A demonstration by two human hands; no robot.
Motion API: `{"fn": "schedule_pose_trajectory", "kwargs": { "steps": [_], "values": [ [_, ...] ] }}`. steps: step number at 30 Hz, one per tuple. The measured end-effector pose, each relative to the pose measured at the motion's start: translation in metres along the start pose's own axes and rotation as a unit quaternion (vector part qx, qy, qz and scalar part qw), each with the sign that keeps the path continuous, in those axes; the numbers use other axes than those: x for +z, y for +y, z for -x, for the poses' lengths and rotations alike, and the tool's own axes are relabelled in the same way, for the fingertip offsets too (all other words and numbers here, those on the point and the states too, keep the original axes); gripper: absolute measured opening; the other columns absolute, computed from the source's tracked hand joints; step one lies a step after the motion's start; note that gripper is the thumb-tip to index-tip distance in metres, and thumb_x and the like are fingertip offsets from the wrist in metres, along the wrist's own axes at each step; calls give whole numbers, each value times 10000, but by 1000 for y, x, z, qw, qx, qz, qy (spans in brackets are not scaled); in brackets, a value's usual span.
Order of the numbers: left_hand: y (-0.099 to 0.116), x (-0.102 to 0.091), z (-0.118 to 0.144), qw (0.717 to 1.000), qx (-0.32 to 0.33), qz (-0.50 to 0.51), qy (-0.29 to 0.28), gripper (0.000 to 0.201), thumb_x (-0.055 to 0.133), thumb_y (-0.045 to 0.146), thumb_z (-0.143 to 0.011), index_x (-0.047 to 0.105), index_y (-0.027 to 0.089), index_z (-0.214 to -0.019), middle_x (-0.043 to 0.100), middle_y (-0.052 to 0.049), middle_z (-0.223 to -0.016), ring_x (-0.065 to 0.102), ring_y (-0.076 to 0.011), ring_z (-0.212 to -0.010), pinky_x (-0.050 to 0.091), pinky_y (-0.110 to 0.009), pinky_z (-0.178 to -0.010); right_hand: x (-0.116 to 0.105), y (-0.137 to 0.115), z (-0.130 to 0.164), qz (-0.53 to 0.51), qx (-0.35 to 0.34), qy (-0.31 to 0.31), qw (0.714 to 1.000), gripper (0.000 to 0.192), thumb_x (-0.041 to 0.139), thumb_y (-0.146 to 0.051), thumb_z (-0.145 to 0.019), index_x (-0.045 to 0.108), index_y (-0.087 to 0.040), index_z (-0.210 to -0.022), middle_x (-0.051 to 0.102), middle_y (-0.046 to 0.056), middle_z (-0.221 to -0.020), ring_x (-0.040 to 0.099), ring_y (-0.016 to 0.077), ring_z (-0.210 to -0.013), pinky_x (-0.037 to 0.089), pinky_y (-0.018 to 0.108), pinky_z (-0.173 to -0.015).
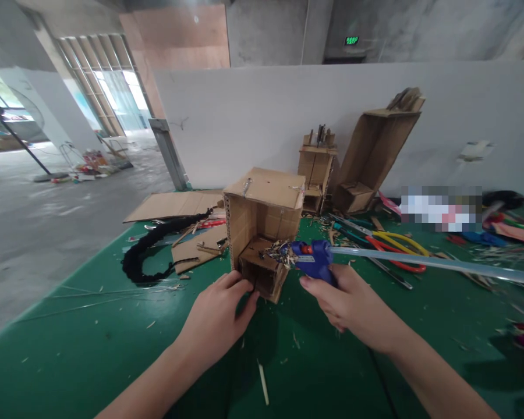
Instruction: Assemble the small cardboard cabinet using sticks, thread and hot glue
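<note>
The left hand (216,317) reaches forward, fingers curled on the lower edge of the open-fronted cardboard box (262,230), while the right hand (343,299) clenches a blue glue gun (313,260), nozzle at the box's inner shelf strewn with scraps.

Head camera looks forward and down, close over green table (70,349).

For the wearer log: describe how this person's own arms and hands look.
Both forearms are bare up to the frame's edge, with no sleeves in view. The left hand and right hand wear no gloves; no rings, watch or wristbands are visible.
</note>
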State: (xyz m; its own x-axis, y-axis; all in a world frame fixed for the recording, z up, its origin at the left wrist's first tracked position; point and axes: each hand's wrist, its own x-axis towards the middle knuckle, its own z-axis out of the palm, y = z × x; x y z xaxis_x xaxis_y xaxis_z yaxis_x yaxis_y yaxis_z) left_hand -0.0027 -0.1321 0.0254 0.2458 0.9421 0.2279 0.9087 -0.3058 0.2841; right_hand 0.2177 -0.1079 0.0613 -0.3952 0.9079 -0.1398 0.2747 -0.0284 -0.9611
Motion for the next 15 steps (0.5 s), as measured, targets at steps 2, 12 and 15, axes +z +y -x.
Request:
{"fn": "schedule_pose_trajectory", "kwargs": {
  "steps": [2,12,15],
  "values": [
    [1,0,0,1000,0,2,-1,269,369,315,-920,619,217,-905,605,-63,-962,607,-220,-902,504,-354,-732,-1,-1,1,2,4,-3,1000,350,505,-471,-865,342,-230,-670,258,-108,-450,256,61,-377,247,226,-377],
    [2,-1,-2,1000,-1,8,-3,280,365,316,-922,628,224,-903,604,-60,-966,613,-210,-891,490,-331,-711,1,-9,7,119,-29,29,992,256,475,-449,-874,490,-220,-758,366,-77,-419,374,94,-379,295,249,-422],
    [1,-4,-2,1000,-5,22,6,298,368,366,-923,628,230,-873,607,-48,-945,611,-208,-876,478,-330,-702,-4,-9,10,120,-25,35,992,229,491,-440,-866,534,-220,-824,363,-78,-426,368,96,-380,309,251,-431]
  ]
}}
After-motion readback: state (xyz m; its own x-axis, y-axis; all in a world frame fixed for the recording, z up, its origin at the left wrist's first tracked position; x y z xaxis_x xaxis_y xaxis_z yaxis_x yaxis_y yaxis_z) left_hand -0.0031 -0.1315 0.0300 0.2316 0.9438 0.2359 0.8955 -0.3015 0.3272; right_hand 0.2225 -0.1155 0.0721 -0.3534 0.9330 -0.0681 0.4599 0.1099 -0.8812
